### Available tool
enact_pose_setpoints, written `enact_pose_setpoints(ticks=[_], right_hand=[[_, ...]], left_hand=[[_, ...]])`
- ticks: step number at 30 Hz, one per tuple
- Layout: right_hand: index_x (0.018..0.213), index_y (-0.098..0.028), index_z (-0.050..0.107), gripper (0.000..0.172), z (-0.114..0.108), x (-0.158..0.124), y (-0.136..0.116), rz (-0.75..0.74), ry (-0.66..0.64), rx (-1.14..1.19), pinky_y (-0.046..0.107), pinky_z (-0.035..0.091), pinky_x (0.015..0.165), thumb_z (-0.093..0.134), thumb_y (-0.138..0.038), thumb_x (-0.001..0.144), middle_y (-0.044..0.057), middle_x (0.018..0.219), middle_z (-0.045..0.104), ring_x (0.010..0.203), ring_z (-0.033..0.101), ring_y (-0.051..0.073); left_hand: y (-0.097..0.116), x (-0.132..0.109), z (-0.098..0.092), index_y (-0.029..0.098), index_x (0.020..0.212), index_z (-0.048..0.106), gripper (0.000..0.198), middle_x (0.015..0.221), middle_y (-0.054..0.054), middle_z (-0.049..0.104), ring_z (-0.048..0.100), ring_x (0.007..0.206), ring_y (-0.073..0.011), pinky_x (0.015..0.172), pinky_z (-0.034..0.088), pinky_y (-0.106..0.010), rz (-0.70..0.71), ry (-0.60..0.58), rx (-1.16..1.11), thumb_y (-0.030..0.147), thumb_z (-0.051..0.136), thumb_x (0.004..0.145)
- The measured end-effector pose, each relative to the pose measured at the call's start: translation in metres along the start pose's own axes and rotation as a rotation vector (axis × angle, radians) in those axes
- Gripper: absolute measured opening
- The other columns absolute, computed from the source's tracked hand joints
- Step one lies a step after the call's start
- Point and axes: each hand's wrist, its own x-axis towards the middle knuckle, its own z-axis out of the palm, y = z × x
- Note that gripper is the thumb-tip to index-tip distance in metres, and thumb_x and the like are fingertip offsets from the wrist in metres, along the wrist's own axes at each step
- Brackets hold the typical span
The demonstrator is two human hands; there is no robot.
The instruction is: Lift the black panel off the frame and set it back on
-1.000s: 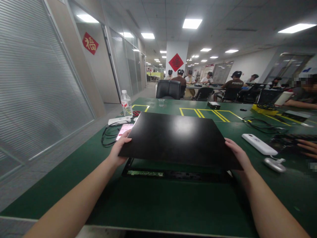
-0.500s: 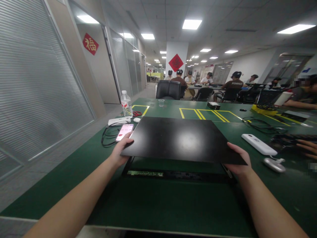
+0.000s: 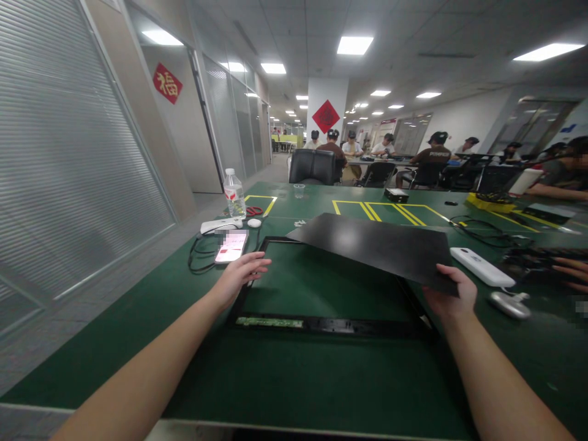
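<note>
A thin black rectangular panel [image 3: 372, 245] is gripped at its near right corner by my right hand [image 3: 452, 291], thumb on top and fingers beneath. It hangs tilted over the right part of a black rectangular frame [image 3: 358, 326] lying on the green table. A strip of green circuit board [image 3: 269, 321] shows along the frame's near side. My left hand [image 3: 241, 275] holds nothing; its fingers are stretched out above the frame's left side, apart from the panel. The panel hides the frame's far right corner.
Left of the frame lie a phone [image 3: 232, 246], a cable, a white power strip [image 3: 220, 225] and red-handled scissors [image 3: 254, 211] near a water bottle [image 3: 234, 195]. To the right are a white device [image 3: 481, 267] and a silver one [image 3: 509, 304]. A co-worker's hand [image 3: 572, 269] rests at the right edge.
My left hand has let go of the panel. The panel has swung to the right in my right hand, uncovering the left side of the frame and small white pieces behind it.
</note>
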Motion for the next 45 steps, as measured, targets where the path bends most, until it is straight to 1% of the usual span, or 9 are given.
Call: enact_pose_setpoints(ticks=[3,7,13,17,23,28,32,37,45], right_hand=[[0.067,-0.018,0.052,0.017,0.004,0.002,0.003,-0.117,0.127,-0.01,0.023,0.055,0.065,0.06,-0.007,0.056,-0.004,0.073,0.058,0.07,0.06,0.011],[0.063,-0.019,0.043,0.026,0.007,0.001,0.002,-0.34,0.194,-0.001,0.024,0.054,0.064,0.062,-0.006,0.052,-0.006,0.068,0.052,0.069,0.057,0.01],[0.074,-0.022,0.039,0.034,0.002,0.003,0.0,-0.436,0.251,-0.056,0.025,0.053,0.054,0.061,-0.01,0.05,-0.008,0.069,0.05,0.065,0.056,0.012],[0.084,-0.024,0.039,0.041,-0.003,0.008,0.0,-0.518,0.287,-0.077,0.023,0.052,0.056,0.06,-0.011,0.051,-0.007,0.075,0.051,0.071,0.058,0.012],[0.093,-0.024,0.042,0.045,-0.007,0.011,0.002,-0.52,0.323,-0.109,0.024,0.053,0.057,0.06,-0.012,0.054,-0.006,0.083,0.055,0.078,0.06,0.013],[0.1,-0.022,0.046,0.051,-0.007,0.011,0.004,-0.537,0.303,-0.099,0.026,0.056,0.061,0.06,-0.009,0.053,-0.003,0.092,0.061,0.084,0.062,0.015],[0.099,-0.023,0.044,0.05,-0.009,0.014,0.003,-0.515,0.324,-0.103,0.025,0.058,0.06,0.059,-0.008,0.053,-0.003,0.096,0.061,0.085,0.063,0.015],[0.1,-0.024,0.043,0.052,-0.011,0.016,0.001,-0.46,0.305,-0.104,0.026,0.059,0.062,0.057,-0.006,0.054,-0.004,0.096,0.062,0.085,0.064,0.015],[0.097,-0.026,0.041,0.049,-0.015,0.023,0.003,-0.394,0.328,-0.122,0.029,0.06,0.064,0.056,-0.005,0.056,-0.006,0.098,0.06,0.086,0.064,0.015]], left_hand=[[-0.003,0.001,-0.001,0.016,0.109,0.068,0.047,0.116,-0.014,0.074,0.068,0.095,-0.0246,0.086,0.048,-0.038,0.015,-0.019,0.064,0.038,0.076,0.068],[-0.01,0.006,-0.004,0.018,0.104,0.069,0.044,0.114,-0.013,0.074,0.068,0.096,-0.0258,0.086,0.049,-0.039,0.046,-0.047,0.122,0.036,0.078,0.066],[-0.021,0.013,-0.009,0.019,0.1,0.069,0.04,0.11,-0.011,0.076,0.069,0.097,-0.0274,0.085,0.05,-0.041,0.078,-0.078,0.181,0.037,0.079,0.065],[-0.024,0.015,-0.009,0.019,0.098,0.07,0.04,0.108,-0.012,0.076,0.069,0.098,-0.0293,0.086,0.05,-0.043,0.103,-0.089,0.21,0.038,0.079,0.065],[-0.022,0.013,-0.006,0.018,0.094,0.07,0.037,0.105,-0.011,0.076,0.069,0.099,-0.029,0.089,0.049,-0.044,0.109,-0.101,0.213,0.037,0.08,0.064],[-0.018,0.009,-0.006,0.018,0.095,0.069,0.036,0.106,-0.012,0.076,0.068,0.102,-0.0292,0.095,0.048,-0.047,0.126,-0.144,0.267,0.038,0.079,0.066],[-0.015,0.005,-0.003,0.019,0.096,0.07,0.035,0.106,-0.011,0.075,0.068,0.103,-0.0288,0.097,0.048,-0.047,0.133,-0.176,0.312,0.039,0.077,0.068],[-0.013,0.001,0.0,0.019,0.093,0.071,0.031,0.103,-0.01,0.076,0.068,0.101,-0.0282,0.096,0.049,-0.046,0.129,-0.184,0.342,0.039,0.076,0.069],[-0.012,0.0,0.003,0.02,0.09,0.071,0.031,0.099,-0.009,0.076,0.069,0.094,-0.0273,0.092,0.051,-0.044,0.12,-0.189,0.375,0.039,0.077,0.066]])
